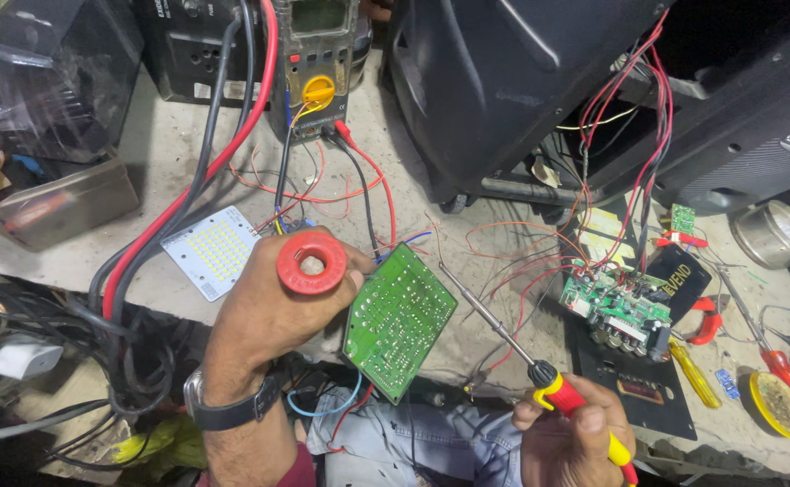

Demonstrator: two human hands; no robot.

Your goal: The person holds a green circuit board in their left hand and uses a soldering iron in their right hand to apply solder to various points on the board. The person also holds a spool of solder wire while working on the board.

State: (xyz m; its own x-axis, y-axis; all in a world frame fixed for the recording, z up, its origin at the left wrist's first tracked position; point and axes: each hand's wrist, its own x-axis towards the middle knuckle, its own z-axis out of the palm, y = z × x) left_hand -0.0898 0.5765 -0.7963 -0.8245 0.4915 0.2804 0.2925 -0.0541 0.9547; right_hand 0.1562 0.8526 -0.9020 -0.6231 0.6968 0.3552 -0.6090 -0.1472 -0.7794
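At the near edge of the table [169,144], the right hand [571,433] is closed around the red-and-yellow handle of a soldering iron [539,370], its thin metal tip slanting up and left to end just beside the upper right corner of a green circuit board [399,320]; the left hand [273,311], a dark watch [232,406] on its wrist, is closed on two things at once, a red spool [312,262] pinched at the top between thumb and fingers and the green circuit board gripped by its left edge, tilted with its solder side up, above the near edge and the person's denim lap; just left of the hand a white LED panel [212,250] lies flat on the table; thick red and black cables [187,189] curve from the near left edge towards the far side; to the right, a second green board [619,311] with components and red wires sits on a black panel [634,388], with a yellow-handled screwdriver [692,372], a red-handled tool [787,374] and a round yellow tin [778,403] near the right edge; farther back a multimeter [318,68] with a yellow dial stands at the far edge, its leads running onto the table; a large black speaker cabinet [503,81] fills the far right corner, red wires hanging from it.
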